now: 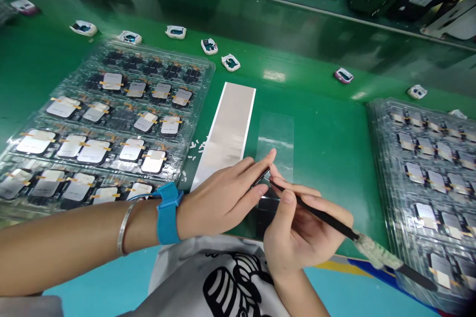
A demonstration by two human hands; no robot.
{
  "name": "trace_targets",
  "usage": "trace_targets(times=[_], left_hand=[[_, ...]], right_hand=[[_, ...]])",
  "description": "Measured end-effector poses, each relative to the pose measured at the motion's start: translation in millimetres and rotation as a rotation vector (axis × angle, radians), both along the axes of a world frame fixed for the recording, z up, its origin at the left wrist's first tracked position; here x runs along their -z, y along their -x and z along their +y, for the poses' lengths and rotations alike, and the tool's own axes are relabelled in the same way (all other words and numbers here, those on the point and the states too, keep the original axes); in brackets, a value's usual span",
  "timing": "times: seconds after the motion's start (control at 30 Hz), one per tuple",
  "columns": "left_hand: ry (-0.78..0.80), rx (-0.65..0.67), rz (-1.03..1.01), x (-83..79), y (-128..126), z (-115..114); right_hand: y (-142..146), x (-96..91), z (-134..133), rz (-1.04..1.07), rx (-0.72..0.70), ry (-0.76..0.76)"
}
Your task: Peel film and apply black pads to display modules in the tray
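My left hand (223, 200) pinches a dark flat part (268, 204), right hand (297, 230) pinches black tweezers (320, 213); plastic tray (208, 67) mostly filmed, back-row parts (171, 71) still bare.

The person's left arm (82, 245) reaches in low from the side and lies almost flat across their front, with the left hand (223, 198) angled up and inward, its fingers stretched out close together and the thumb lying just below them. The right hand (297, 228) comes up from beneath, palm turned inward, with the thumb and fingers pinched together. The right forearm (297, 294) rises almost straight from the bottom of the view. The left fingertips (272, 154) sit just beside the right hand's fingers.
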State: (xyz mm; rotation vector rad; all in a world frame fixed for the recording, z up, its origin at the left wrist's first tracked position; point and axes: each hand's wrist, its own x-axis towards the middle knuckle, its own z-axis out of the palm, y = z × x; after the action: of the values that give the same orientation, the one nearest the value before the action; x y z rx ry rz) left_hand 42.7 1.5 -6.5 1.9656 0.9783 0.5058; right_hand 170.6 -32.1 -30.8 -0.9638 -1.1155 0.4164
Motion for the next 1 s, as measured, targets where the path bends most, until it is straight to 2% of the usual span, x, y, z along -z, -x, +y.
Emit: trace_targets(times=[0.77, 1.0], left_hand=[[-0.019, -0.013, -0.015, 0.8, 1.0, -0.3], [-0.016, -0.013, -0.022, 1.0, 1.7, -0.7]], right_hand=[[0.0, 1.6, 0.8, -0.011, 0.033, -0.029], [-1.3, 2.4, -1.1, -0.029, 0.03, 0.019]])
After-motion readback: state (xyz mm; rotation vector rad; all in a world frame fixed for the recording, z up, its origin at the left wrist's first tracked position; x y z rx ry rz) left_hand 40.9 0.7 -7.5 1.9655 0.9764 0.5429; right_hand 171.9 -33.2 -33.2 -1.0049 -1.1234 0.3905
